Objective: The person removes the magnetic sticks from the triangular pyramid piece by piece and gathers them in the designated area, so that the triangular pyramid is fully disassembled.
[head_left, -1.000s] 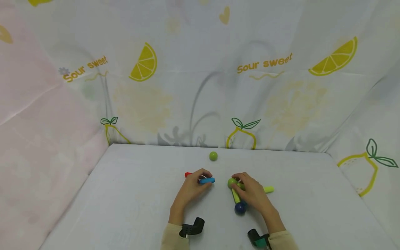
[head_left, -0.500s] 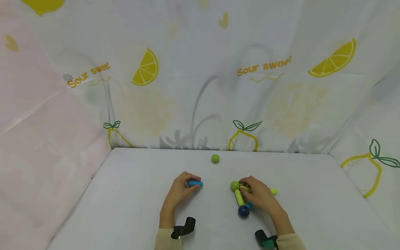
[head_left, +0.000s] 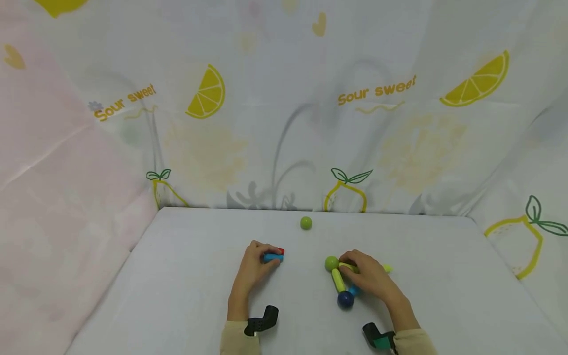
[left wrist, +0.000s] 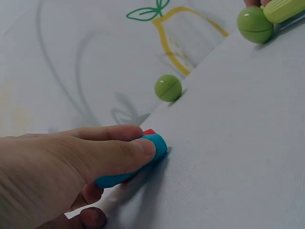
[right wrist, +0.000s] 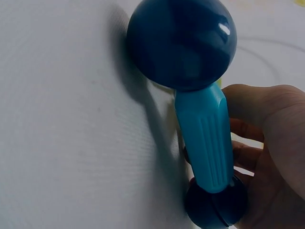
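My left hand pinches a blue rod between thumb and fingers, with a red rod close behind it in the same grip. On the right, my right hand holds a yellow-green rod by thumb and fingertips. That rod meets a green ball, from which a second yellow-green rod runs to a dark blue ball. The right wrist view shows a blue rod between that ball and another dark blue ball. Past the right hand, a yellow-green rod end pokes out.
A loose green ball lies near the back edge of the white table. Behind the table hangs a cloth printed with lemons. Black wrist cameras sit on both wrists, low over the table.
The left hand has moved left, away from the assembled rods and balls, carrying the blue and red rods. My right hand stays at the assembly, its fingertips now on the rod beside the green ball.
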A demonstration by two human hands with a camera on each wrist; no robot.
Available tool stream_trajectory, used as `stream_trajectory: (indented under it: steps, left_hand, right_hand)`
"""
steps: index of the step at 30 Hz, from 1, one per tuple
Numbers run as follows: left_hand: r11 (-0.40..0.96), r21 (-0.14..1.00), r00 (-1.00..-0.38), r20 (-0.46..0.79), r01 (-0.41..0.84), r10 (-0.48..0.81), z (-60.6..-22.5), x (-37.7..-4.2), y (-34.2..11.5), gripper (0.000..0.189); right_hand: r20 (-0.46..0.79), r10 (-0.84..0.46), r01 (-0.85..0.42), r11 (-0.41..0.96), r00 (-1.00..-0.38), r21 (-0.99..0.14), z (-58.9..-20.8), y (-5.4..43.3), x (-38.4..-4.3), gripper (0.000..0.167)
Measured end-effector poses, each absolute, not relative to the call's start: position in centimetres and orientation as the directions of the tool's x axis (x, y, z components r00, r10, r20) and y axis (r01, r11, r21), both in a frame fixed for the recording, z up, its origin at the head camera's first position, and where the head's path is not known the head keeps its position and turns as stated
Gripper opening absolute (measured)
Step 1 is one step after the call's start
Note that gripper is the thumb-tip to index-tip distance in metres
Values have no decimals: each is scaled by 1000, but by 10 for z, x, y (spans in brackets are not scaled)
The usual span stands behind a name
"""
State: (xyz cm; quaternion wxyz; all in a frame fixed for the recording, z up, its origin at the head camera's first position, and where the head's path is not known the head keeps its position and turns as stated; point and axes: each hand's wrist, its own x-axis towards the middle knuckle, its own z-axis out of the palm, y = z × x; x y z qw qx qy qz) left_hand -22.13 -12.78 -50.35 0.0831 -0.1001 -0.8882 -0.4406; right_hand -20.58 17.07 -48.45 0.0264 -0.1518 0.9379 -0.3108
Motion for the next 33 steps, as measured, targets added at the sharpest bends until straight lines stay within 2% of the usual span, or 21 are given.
stream_trajectory:
  steps: [8, 12, 16, 21, 25, 33]
  left_hand:
    - [616, 769, -981, 190, 169, 33, -496, -221, -127, 19]
    - [592, 783, -973, 232, 189, 3, -490, -222, -117, 14]
    - [567, 768, -952, 288, 297, 108, -488, -223, -91, 12]
    - [540, 746, -914, 239, 390, 329, -492, -217, -48, 23]
    - [524, 729, -871, 208, 441, 444, -499, -215, -28, 30]
    - [502, 732, -856, 216, 460, 470, -505, -215, -28, 31]
  right_hand:
    - [66, -360, -331, 749, -930, -574, -484, 167, -208, 16]
    - [75, -383, -357, 749, -921, -558, -484, 166, -209, 15]
    - [79, -392, -367, 744, -916, -558, -485, 164, -209, 14]
    - [112, -416, -402, 720, -902, -566, -489, 167, -209, 16]
    - [140, -431, -429, 703, -892, -567, -491, 170, -209, 16]
    - [149, -412, -419, 709, -899, -567, -490, 169, -209, 13]
